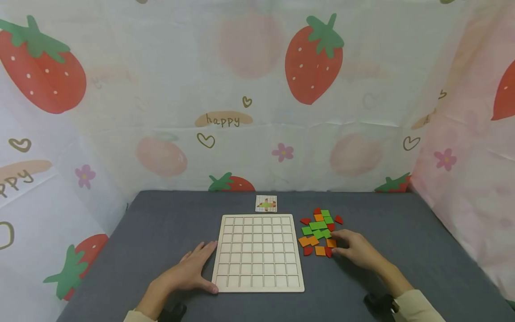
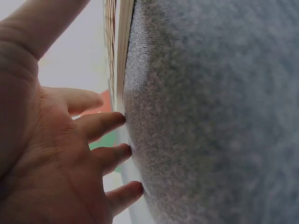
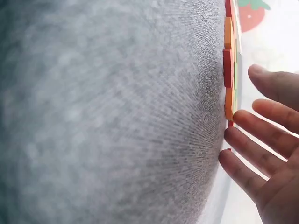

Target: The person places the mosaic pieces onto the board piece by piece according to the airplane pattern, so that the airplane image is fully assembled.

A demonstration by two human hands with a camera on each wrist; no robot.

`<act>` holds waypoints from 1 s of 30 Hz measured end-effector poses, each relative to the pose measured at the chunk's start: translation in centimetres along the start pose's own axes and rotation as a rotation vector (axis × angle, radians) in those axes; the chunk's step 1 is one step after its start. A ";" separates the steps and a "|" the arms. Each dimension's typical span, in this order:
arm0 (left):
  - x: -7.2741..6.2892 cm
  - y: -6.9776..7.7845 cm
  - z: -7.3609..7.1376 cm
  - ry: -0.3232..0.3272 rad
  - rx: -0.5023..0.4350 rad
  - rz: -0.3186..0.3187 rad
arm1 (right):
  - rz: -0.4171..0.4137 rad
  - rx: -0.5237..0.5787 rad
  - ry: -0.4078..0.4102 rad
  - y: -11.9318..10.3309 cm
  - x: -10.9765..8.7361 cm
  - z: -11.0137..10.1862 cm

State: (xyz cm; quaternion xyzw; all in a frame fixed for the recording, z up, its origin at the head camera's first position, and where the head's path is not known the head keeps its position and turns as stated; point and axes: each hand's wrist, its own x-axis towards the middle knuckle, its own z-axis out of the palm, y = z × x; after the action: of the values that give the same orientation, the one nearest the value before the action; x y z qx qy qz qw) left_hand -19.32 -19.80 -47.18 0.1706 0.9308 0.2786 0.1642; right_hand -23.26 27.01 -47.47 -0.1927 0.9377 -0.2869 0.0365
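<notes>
A pale wooden grid board (image 1: 257, 253) lies on the grey cloth. My left hand (image 1: 192, 267) rests along its left edge, fingers spread, the thumb at the near left corner. In the left wrist view the fingertips of that left hand (image 2: 56, 149) are right at the cloth beside the board's side (image 2: 122, 51). To the right of the board are loose flat tiles: green tiles (image 1: 318, 226), orange tiles (image 1: 320, 251) and red rounded tiles (image 1: 308, 251). My right hand (image 1: 358, 249) is at the right side of this pile, fingers loosely extended, close to an orange tile (image 3: 228, 100).
Behind the board lies a small picture card (image 1: 266, 203) with a coloured pattern on a grid. One red tile (image 1: 339, 219) sits apart at the pile's right. A strawberry-print curtain (image 1: 257, 156) stands behind the table (image 1: 181, 223) and along both sides.
</notes>
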 end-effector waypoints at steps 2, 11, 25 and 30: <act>0.1 0.0 0.0 -0.006 0.000 0.011 | -0.010 0.001 -0.002 0.0 0.1 0.0; 0.2 0.0 0.0 -0.027 0.009 0.042 | -0.017 -0.043 -0.013 -0.2 0.6 0.3; 0.4 0.0 0.3 -0.032 0.019 0.015 | -0.026 -0.138 0.024 -0.3 1.2 0.9; 0.7 0.0 0.3 -0.038 0.017 -0.002 | -0.029 -0.137 0.035 -0.4 1.2 0.8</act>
State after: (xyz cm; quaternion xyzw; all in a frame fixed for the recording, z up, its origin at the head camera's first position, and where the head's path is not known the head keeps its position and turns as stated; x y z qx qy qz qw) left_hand -19.80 -19.42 -47.54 0.1762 0.9300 0.2670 0.1809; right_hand -24.10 25.78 -47.89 -0.2032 0.9527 -0.2260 0.0029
